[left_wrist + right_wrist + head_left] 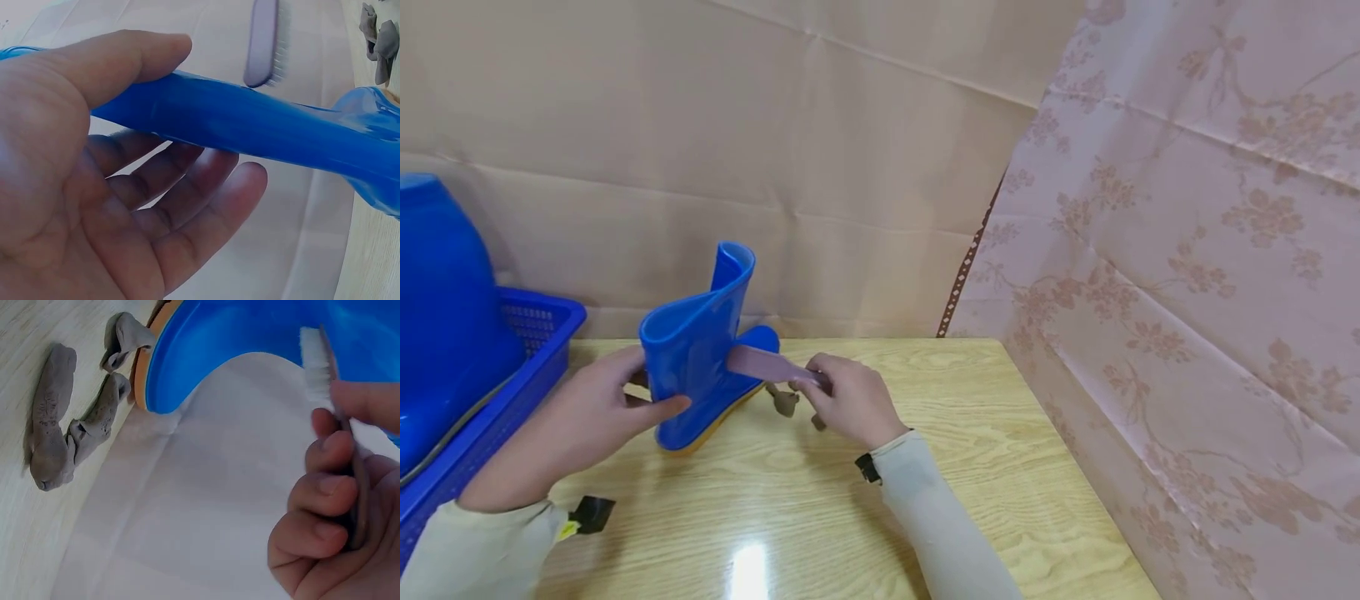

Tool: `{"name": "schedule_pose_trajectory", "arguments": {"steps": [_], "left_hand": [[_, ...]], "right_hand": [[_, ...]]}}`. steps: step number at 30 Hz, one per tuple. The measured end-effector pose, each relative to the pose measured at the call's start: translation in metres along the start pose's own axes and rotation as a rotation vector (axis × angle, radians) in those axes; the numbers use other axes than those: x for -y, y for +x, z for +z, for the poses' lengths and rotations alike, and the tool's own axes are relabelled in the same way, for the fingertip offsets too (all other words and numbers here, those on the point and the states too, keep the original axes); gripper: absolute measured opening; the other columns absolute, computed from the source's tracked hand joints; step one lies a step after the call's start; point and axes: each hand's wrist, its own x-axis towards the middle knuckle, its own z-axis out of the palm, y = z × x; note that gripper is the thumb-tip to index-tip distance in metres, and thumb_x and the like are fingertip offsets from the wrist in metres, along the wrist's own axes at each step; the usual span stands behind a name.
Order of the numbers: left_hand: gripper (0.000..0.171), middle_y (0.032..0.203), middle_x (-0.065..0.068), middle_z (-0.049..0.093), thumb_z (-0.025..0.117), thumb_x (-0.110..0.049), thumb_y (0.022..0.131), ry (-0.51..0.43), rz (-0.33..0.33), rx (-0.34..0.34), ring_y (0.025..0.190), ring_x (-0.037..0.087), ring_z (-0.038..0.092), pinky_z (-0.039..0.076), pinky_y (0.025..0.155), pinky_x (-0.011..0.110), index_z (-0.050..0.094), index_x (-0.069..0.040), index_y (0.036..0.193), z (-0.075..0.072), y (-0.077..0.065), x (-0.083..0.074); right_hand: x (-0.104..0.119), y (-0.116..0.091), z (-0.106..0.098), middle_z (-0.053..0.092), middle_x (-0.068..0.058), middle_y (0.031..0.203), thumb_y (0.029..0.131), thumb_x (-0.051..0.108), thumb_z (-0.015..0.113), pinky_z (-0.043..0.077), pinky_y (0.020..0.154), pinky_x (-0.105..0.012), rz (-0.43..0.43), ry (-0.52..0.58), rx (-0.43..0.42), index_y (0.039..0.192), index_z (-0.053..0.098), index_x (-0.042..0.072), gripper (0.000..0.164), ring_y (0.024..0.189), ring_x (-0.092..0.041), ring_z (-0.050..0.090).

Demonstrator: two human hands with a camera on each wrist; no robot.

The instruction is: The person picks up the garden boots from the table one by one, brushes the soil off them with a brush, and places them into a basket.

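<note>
A blue rubber boot with a tan sole stands on the table, its shaft opening bent into a fold. My left hand holds the shaft from the left, thumb on the near side and fingers on the other, as the left wrist view shows. In my right hand is a purple-handled brush, gripped by the handle with the fingers curled round it. Its white bristles face the boot and overlap the shaft in the right wrist view. Grey clay-like lumps lie beside the sole.
At the left, a blue plastic basket holds another blue boot. The wood-grain table ends at a beige cloth behind and a pink flowered cloth on the right.
</note>
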Motion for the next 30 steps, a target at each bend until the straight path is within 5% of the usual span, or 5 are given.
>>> {"name": "schedule_pose_trajectory", "arguments": {"steps": [8,16,20,25,30], "left_hand": [[0.055,0.127,0.014,0.065,0.073,-0.029,0.097,-0.027,0.057,0.046,0.11,0.03,0.065,0.061,0.082,0.042,0.053,-0.003,0.142,-0.001,-0.001,0.005],[0.041,0.13,0.019,0.063,0.049,-0.006,0.102,-0.022,0.11,-0.008,0.113,0.035,0.061,0.056,0.082,0.046,0.053,-0.001,0.143,-0.005,-0.003,0.014],[0.038,0.121,0.015,0.068,0.045,-0.008,0.104,-0.016,0.046,-0.029,0.107,0.032,0.065,0.057,0.079,0.042,0.056,-0.001,0.14,-0.005,-0.002,0.015],[0.038,0.121,0.016,0.067,0.049,-0.012,0.105,-0.011,0.032,-0.016,0.108,0.034,0.065,0.058,0.079,0.044,0.054,0.0,0.141,-0.004,-0.002,0.018],[0.043,0.132,0.017,0.063,0.059,-0.01,0.102,-0.041,0.084,0.042,0.112,0.032,0.063,0.057,0.079,0.027,0.052,-0.001,0.144,-0.003,-0.004,0.02]], "right_hand": [[0.006,-0.003,-0.005,0.055,0.01,0.075,0.1,0.03,0.07,0.033,0.053,-0.018,-0.194,0.08,-0.01,0.099,0.07,0.018,0.012,0.061,-0.003,0.046],[0.004,-0.002,-0.004,0.056,0.012,0.075,0.101,0.033,0.068,0.033,0.052,-0.017,-0.14,0.016,0.01,0.1,0.071,0.019,0.014,0.06,-0.002,0.046],[0.002,-0.001,-0.003,0.057,0.013,0.073,0.102,0.034,0.068,0.031,0.048,-0.018,-0.114,-0.02,0.007,0.1,0.071,0.019,0.015,0.056,-0.001,0.045],[0.003,-0.001,-0.005,0.056,0.013,0.073,0.102,0.033,0.067,0.032,0.047,-0.018,-0.108,0.014,-0.005,0.1,0.071,0.02,0.014,0.055,0.0,0.044],[0.006,-0.001,-0.004,0.057,0.009,0.077,0.102,0.031,0.068,0.035,0.052,-0.017,-0.178,0.092,0.006,0.105,0.071,0.017,0.014,0.061,-0.002,0.048]]}}
